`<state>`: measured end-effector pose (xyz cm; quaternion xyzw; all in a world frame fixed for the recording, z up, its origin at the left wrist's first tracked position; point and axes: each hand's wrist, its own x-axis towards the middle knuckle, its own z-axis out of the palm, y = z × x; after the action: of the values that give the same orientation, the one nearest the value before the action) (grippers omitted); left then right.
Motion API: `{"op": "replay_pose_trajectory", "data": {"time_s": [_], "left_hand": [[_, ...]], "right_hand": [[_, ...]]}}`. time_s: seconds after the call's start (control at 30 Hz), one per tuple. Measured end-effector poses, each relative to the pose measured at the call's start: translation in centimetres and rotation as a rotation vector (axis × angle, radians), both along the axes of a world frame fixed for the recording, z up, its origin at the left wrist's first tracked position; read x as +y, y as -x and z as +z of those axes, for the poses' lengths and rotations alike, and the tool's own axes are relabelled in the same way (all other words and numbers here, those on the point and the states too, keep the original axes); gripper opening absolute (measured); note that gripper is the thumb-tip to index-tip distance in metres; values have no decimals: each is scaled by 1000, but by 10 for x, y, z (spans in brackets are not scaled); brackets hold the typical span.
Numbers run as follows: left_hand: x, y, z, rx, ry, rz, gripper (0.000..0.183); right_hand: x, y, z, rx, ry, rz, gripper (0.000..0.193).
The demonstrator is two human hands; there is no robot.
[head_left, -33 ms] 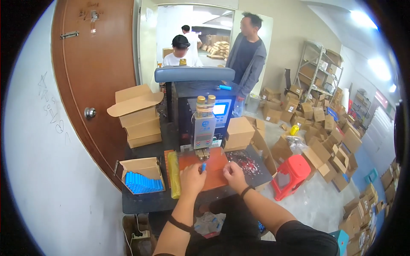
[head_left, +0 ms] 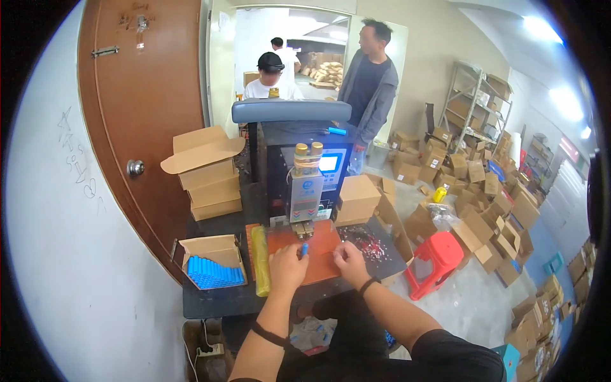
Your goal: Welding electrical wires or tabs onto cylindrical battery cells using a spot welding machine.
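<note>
Left hand (head_left: 288, 265) grips a blue cylinder (head_left: 305, 249) by thumb and fingers, top end poking out, just on the near side of the machine's metal tips (head_left: 302, 230); can't tell if the two touch. Right hand (head_left: 349, 260) is curled closed to the cylinder's right, apart from it, both over the orange mat (head_left: 321, 271) on the desk (head_left: 210, 309); can't see if it holds anything. More blue cylinders (head_left: 213, 272) lie in an open carton (head_left: 219, 244), left of the yellow roll (head_left: 259, 261).
</note>
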<state>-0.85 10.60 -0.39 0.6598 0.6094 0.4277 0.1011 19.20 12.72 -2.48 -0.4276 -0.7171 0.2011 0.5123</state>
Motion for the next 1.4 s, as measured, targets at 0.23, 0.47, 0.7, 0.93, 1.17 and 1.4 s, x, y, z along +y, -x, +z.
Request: {"op": "replay_pose_trajectory", "data": {"time_s": [0.23, 0.47, 0.7, 0.93, 1.17, 1.4], "left_hand": [[-1, -1, 1, 8, 4, -4, 20], [-1, -2, 3, 0, 11, 4, 19], [-1, -4, 3, 15, -19, 8, 18], [-1, -3, 1, 7, -37, 16, 18], [-1, -2, 2, 17, -13, 11, 20], [2, -3, 2, 6, 9, -20, 21]], "right_hand": [[-2, -2, 1, -12, 2, -17, 9], [0, -2, 0, 4, 18, 1, 9], [-1, -3, 1, 7, 25, -10, 10], [0, -3, -1, -1, 20, -16, 10], [-2, -1, 0, 0, -1, -26, 10], [1, -5, -3, 33, 33, 0, 10]]}}
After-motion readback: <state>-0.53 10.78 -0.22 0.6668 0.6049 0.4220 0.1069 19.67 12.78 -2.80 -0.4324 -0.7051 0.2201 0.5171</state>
